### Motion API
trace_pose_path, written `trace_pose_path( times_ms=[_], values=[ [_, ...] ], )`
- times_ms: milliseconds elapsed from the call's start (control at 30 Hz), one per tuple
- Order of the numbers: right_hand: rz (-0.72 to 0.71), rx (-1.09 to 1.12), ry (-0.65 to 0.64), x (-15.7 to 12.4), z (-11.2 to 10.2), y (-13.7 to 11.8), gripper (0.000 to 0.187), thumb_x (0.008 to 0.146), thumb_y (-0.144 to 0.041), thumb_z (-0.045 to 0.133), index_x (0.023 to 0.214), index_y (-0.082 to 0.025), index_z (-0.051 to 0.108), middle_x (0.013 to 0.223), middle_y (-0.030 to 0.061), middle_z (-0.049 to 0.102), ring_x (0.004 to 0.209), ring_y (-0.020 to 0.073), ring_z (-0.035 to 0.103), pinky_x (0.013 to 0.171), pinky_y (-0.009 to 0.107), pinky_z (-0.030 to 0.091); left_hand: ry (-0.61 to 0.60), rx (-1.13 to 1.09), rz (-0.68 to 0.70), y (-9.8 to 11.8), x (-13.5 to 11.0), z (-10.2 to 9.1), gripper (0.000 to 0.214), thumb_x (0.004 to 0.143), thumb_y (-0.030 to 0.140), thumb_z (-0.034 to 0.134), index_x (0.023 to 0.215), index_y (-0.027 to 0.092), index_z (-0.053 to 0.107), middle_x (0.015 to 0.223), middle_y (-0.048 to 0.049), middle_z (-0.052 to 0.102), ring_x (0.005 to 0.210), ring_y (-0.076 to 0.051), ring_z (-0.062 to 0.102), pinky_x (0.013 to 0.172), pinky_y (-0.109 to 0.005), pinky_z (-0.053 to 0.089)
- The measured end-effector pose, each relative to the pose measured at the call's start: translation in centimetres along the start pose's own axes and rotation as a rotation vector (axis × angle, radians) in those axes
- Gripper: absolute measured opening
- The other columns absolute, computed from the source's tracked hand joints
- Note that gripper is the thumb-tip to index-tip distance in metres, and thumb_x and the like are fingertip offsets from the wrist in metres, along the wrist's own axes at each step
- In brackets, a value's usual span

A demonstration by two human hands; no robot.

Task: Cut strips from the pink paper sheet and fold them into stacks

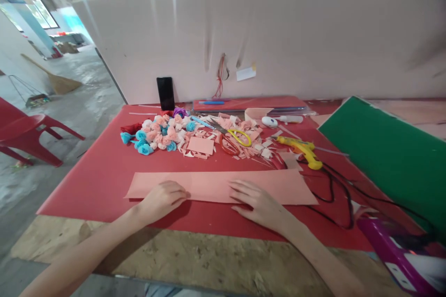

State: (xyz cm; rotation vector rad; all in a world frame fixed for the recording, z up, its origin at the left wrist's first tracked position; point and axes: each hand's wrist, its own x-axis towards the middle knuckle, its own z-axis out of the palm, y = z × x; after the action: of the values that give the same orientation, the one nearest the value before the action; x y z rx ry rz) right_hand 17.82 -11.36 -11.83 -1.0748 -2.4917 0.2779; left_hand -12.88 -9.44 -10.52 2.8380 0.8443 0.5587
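Observation:
A long pink paper strip (209, 185) lies crosswise on the red table covering, its near edge lifted a little. My left hand (163, 200) has its fingers closed at that near edge, left of the middle, with the paper pinched between thumb and fingertips. On the right half of the strip, my right hand (259, 205) rests with fingers spread and the thumb just off the near edge. Beyond the strip are scissors with yellow and red handles (240, 137), pink paper scraps (256, 141) and a small pink paper rectangle (201, 145).
Pink, white and blue paper flowers (158, 134) are heaped at the back left. A black phone (165, 93) leans on the pale board. At right are a yellow glue gun (306, 151), black cords (343, 185), a green board (390, 162) and a purple object (386, 246).

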Motion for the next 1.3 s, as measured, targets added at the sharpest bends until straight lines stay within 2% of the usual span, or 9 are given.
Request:
trace_pose_path(
  times_ms=[300,467,567,633,733,800,900,1133,1300],
  values=[
    [0.034,-0.026,-0.022,-0.5,-0.9,0.5,0.032,0.079,-0.017,0.048,0.104,-0.021,0.067,0.113,0.0113,0.065,0.106,0.0251,0.060,0.091,0.043,0.049,0.052,-0.096,-0.103,0.2,0.1,-1.3,0.025,0.092,0.022,0.043,0.082,0.017,0.065,0.083,-0.0042,0.072,0.075,-0.014,0.066,0.069,-0.024,0.051],
    [0.178,-0.012,-0.006,-1.3,-5.4,-0.9,0.031,0.082,-0.023,0.041,0.091,-0.027,0.070,0.083,0.0061,0.071,0.079,0.0231,0.067,0.075,0.038,0.054,0.007,-0.039,-0.224,1.3,-0.2,-7.1,0.031,0.094,0.030,0.038,0.082,0.020,0.065,0.072,-0.0032,0.069,0.066,-0.014,0.063,0.062,-0.022,0.048],
    [0.326,0.091,-0.026,-0.2,-7.8,-1.9,0.028,0.082,-0.032,0.044,0.092,-0.029,0.070,0.085,0.0047,0.071,0.077,0.0232,0.066,0.071,0.035,0.052,-0.180,-0.172,-0.323,0.4,0.3,-10.7,0.028,0.090,0.037,0.044,0.082,0.023,0.067,0.076,-0.0003,0.069,0.067,-0.012,0.063,0.061,-0.019,0.045],
    [0.399,0.220,-0.147,1.4,-8.3,-1.9,0.024,0.080,-0.032,0.047,0.088,-0.029,0.070,0.086,0.0030,0.071,0.078,0.0223,0.066,0.070,0.033,0.050,-0.280,-0.240,-0.424,-1.0,1.0,-11.8,0.026,0.087,0.038,0.047,0.083,0.024,0.067,0.081,0.0006,0.070,0.072,-0.013,0.063,0.065,-0.020,0.046],
    [0.463,0.471,-0.340,4.0,-6.7,-0.7,0.019,0.078,-0.030,0.050,0.075,-0.023,0.067,0.081,0.0016,0.071,0.076,0.0200,0.064,0.065,0.028,0.047,-0.406,-0.342,-0.543,-3.5,2.1,-10.7,0.029,0.088,0.038,0.044,0.089,0.022,0.068,0.090,0.0000,0.070,0.081,-0.015,0.064,0.071,-0.021,0.047],
    [0.452,0.590,-0.369,5.4,-4.8,0.4,0.017,0.074,-0.029,0.052,0.069,-0.019,0.065,0.073,0.0018,0.070,0.071,0.0186,0.063,0.064,0.027,0.046,-0.428,-0.377,-0.622,-4.6,2.8,-8.7,0.028,0.086,0.038,0.047,0.087,0.019,0.067,0.087,-0.0015,0.071,0.077,-0.015,0.065,0.067,-0.021,0.048],
    [0.436,0.615,-0.361,6.8,-2.0,1.4,0.017,0.071,-0.027,0.052,0.067,-0.016,0.064,0.072,0.0025,0.069,0.069,0.0178,0.062,0.063,0.027,0.045,-0.385,-0.478,-0.560,-4.9,3.5,-5.5,0.021,0.082,0.031,0.054,0.091,0.017,0.067,0.097,-0.0035,0.071,0.086,-0.016,0.066,0.074,-0.022,0.049],
    [0.387,0.506,-0.265,9.6,-0.4,0.0,0.018,0.075,-0.024,0.050,0.074,-0.017,0.066,0.079,0.0031,0.070,0.074,0.0167,0.063,0.065,0.026,0.047,-0.261,-0.228,-0.401,-3.4,5.5,-1.7,0.015,0.081,0.024,0.059,0.093,0.018,0.066,0.095,-0.0032,0.072,0.087,-0.017,0.065,0.078,-0.025,0.049],
    [0.485,0.151,-0.004,11.7,-1.3,2.6,0.029,0.085,-0.021,0.037,0.095,-0.016,0.064,0.104,0.0123,0.064,0.099,0.0233,0.057,0.089,0.038,0.042,-0.261,-0.086,-0.400,-4.5,5.2,-1.6,0.016,0.082,0.020,0.057,0.091,0.017,0.069,0.093,-0.0065,0.072,0.086,-0.022,0.066,0.073,-0.028,0.049]
  ],
)
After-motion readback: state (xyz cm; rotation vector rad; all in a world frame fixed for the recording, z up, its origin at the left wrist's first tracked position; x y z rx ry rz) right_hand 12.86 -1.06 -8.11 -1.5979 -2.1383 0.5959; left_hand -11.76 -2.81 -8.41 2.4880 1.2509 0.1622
